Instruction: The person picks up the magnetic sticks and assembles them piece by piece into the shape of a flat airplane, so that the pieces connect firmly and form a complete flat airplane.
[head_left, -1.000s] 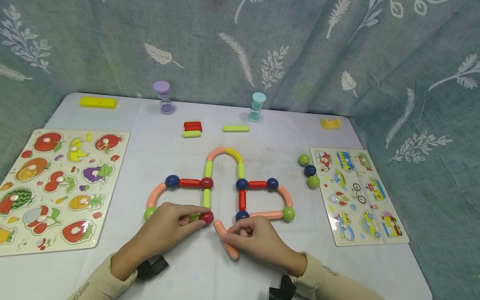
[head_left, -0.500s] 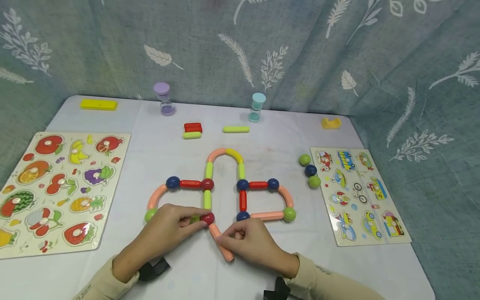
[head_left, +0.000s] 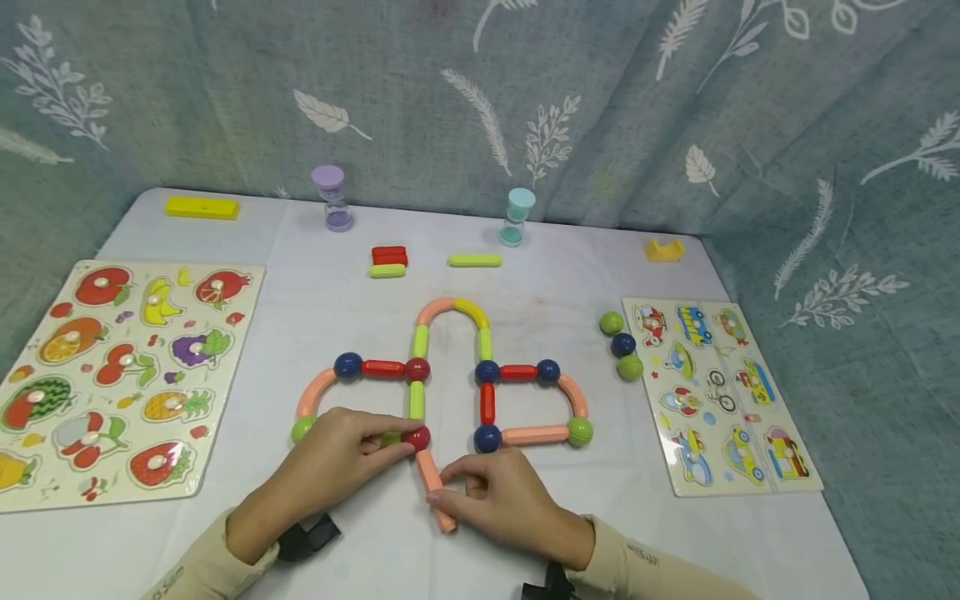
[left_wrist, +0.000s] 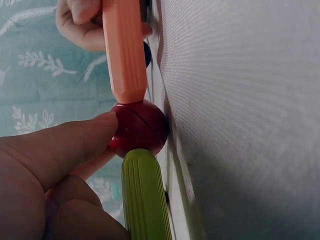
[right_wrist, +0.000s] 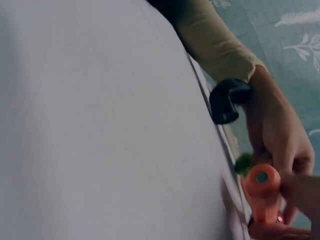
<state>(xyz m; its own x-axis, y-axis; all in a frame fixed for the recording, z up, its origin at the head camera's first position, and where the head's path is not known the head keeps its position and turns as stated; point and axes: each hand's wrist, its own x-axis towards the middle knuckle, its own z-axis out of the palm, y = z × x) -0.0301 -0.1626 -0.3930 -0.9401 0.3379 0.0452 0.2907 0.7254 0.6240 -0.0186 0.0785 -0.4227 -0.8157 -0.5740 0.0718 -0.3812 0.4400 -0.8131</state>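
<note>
My left hand (head_left: 337, 458) pinches a red ball (left_wrist: 140, 127) between thumb and index finger at the near left corner of a flat figure of rods and balls. A yellow-green rod (left_wrist: 145, 195) meets the ball, partly under this hand in the head view. In my right hand (head_left: 513, 508), thumb and fingers pinch a salmon-coloured magnetic rod (head_left: 430, 472). Its far end sits against the red ball in the left wrist view, and it slants toward the table's front. Another yellow-green rod (head_left: 416, 400) runs from the red ball to a second red ball (head_left: 417, 369).
Right of the gap stand a blue ball (head_left: 487, 438) and a salmon rod (head_left: 535, 435). Loose balls (head_left: 623, 344) lie beside a vehicle puzzle board (head_left: 705, 492). A fruit puzzle board (head_left: 225, 392) is at left. Behind are short rods (head_left: 476, 261) and two sand timers (head_left: 337, 208).
My right hand has moved left and slightly nearer with the salmon rod, bringing its end from apart to against the red ball and turning it more upright in view. The left hand stays.
</note>
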